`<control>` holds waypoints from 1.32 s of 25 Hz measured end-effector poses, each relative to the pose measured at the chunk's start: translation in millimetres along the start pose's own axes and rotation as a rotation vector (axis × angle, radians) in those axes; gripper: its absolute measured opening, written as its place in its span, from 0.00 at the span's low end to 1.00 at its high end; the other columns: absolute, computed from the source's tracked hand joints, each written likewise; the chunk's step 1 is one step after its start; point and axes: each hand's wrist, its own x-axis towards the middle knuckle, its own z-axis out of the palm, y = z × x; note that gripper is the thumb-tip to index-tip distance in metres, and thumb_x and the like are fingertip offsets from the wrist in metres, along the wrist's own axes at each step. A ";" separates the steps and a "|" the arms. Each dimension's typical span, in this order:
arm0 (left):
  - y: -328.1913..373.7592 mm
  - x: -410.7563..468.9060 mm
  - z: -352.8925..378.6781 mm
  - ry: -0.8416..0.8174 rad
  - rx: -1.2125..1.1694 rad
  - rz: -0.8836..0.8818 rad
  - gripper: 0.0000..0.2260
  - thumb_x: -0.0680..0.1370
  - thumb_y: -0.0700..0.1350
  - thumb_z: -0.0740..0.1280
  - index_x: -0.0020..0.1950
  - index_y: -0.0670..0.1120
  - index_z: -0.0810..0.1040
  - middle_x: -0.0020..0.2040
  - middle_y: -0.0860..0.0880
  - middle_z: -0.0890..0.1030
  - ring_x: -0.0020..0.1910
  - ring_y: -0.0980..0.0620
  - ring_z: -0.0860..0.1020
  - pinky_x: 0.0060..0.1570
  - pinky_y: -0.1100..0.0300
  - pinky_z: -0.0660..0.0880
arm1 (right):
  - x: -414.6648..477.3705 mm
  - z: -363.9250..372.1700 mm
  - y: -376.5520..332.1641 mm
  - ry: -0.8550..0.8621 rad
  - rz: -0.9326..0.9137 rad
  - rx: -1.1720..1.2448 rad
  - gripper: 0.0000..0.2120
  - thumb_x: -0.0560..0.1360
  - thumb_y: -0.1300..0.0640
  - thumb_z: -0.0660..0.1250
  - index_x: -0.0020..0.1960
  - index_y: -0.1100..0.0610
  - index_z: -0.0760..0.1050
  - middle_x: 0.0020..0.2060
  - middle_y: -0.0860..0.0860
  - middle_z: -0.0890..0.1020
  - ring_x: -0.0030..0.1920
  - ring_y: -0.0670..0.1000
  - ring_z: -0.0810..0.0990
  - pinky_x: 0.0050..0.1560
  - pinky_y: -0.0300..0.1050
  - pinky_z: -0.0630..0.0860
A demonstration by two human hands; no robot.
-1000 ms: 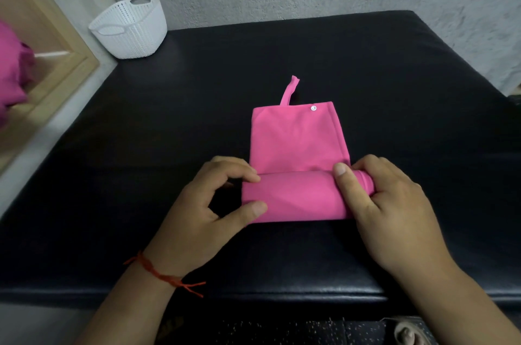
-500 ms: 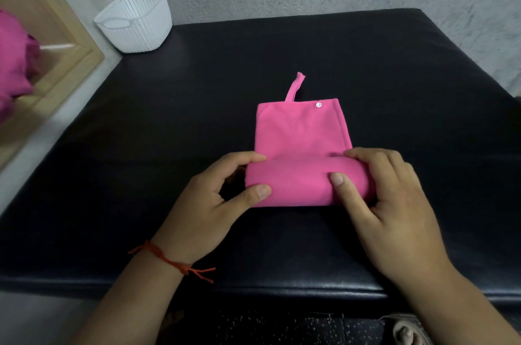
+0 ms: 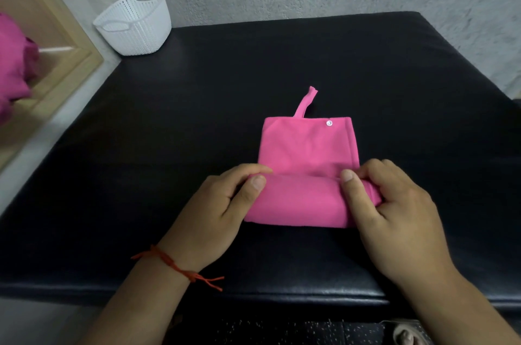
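The left hand [image 3: 222,203] and right hand [image 3: 394,218] each pinch, thumb against curled fingers, one end of the rolled near part of a pink fabric cloth [image 3: 304,147], which lies on a black padded table [image 3: 282,57]. The roll's long axis runs left to right. The flat remainder extends away, its narrow loop [image 3: 306,101] pointing far. At the far left stands a white perforated plastic basket [image 3: 135,26]; its contents cannot be seen.
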 end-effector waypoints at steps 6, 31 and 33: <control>-5.9 -2.6 -9.8 0.014 -0.206 0.072 0.19 0.75 0.51 0.77 0.64 0.54 0.79 0.63 0.50 0.79 0.67 0.46 0.77 0.69 0.50 0.73 | 2.5 -0.3 -1.2 -0.023 0.048 0.064 0.16 0.80 0.36 0.62 0.41 0.45 0.73 0.40 0.42 0.76 0.41 0.45 0.77 0.39 0.47 0.68; 1.4 5.6 2.7 -0.004 -0.068 -0.009 0.22 0.82 0.65 0.58 0.52 0.51 0.81 0.43 0.52 0.82 0.44 0.51 0.81 0.44 0.56 0.75 | -2.1 -1.7 -0.5 0.048 0.043 -0.035 0.18 0.82 0.36 0.55 0.40 0.44 0.70 0.39 0.41 0.73 0.42 0.43 0.74 0.39 0.40 0.65; 2.5 4.8 7.3 0.046 -0.033 -0.015 0.24 0.83 0.67 0.54 0.53 0.51 0.80 0.44 0.51 0.82 0.45 0.49 0.81 0.46 0.48 0.75 | -2.2 -2.1 -2.4 0.045 0.074 -0.100 0.19 0.82 0.35 0.54 0.40 0.45 0.70 0.38 0.42 0.73 0.39 0.42 0.74 0.36 0.43 0.65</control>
